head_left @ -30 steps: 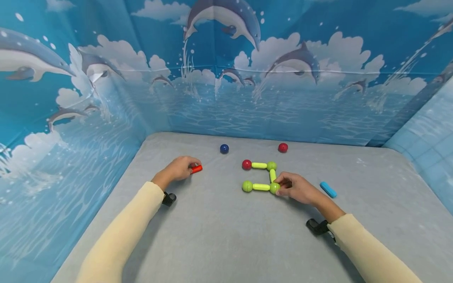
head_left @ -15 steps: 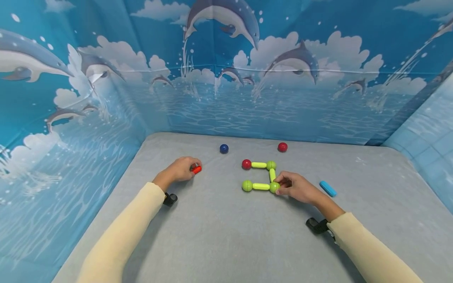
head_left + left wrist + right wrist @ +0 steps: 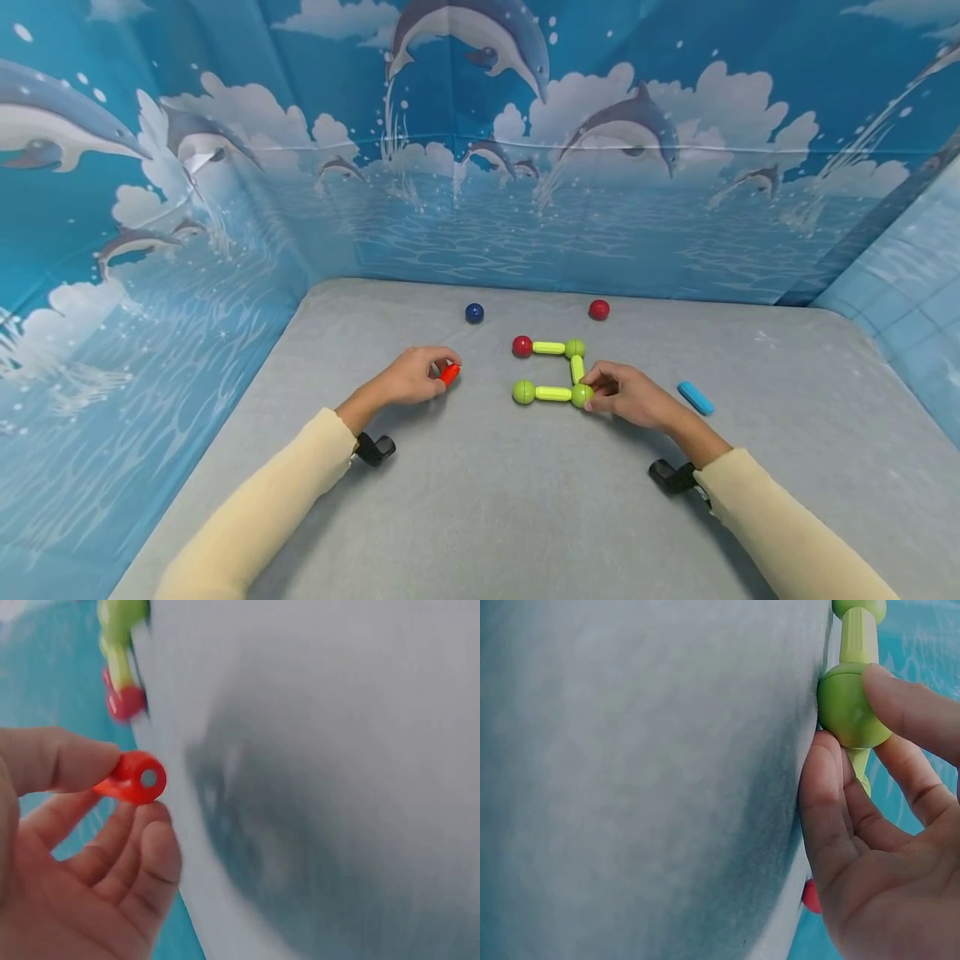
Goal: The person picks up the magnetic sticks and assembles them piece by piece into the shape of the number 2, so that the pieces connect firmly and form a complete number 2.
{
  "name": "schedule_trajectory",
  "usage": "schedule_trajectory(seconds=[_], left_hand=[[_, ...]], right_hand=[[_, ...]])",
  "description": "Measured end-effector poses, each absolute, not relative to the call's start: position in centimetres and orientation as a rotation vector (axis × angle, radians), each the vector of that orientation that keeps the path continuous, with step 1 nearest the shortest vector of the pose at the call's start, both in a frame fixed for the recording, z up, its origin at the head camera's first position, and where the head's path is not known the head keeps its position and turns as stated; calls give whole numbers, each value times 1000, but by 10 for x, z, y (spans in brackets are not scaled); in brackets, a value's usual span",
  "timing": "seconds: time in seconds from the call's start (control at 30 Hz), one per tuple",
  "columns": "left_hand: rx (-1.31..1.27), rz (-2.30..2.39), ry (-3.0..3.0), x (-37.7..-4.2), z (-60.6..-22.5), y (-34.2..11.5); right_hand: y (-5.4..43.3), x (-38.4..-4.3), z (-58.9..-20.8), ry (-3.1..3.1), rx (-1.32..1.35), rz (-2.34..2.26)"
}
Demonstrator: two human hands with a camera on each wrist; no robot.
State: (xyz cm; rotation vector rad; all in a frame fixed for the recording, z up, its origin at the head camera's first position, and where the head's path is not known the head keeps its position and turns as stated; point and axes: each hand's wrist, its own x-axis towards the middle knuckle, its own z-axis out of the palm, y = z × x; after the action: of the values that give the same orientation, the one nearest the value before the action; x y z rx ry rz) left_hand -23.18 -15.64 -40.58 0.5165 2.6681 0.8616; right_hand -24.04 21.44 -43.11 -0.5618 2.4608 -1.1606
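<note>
My left hand pinches a short red magnetic rod between thumb and fingers. In the left wrist view the rod shows a round grey metal tip at its end. My right hand holds the near-right green ball of a joined chain, thumb on one side and fingers on the other. Three yellow-green rods link the chain, which has a green ball at the near left, another green ball at the far corner and a red ball at the far left.
A loose blue ball and a loose red ball lie toward the back of the grey table cover. A light-blue rod lies right of my right hand. A dolphin-print curtain stands behind and at the left.
My left hand has lifted the red rod and carried it rightward, closer to the chain, and the rod now tilts more steeply. My right hand keeps its hold on the green ball.
</note>
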Motion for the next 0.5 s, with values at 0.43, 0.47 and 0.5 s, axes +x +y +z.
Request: schedule_trajectory(seconds=[0.43,0.47,0.5], left_hand=[[679,1019,2424,-187,-408,-116],[675,1029,2416,-186,-409,-115],[667,1040,2409,-186,-409,-115]], right_hand=[[215,-241,-430,2457,-554,-1161],[215,-240,-430,2456,-558,-1161],[215,-240,-430,2454,-559,-1163]])
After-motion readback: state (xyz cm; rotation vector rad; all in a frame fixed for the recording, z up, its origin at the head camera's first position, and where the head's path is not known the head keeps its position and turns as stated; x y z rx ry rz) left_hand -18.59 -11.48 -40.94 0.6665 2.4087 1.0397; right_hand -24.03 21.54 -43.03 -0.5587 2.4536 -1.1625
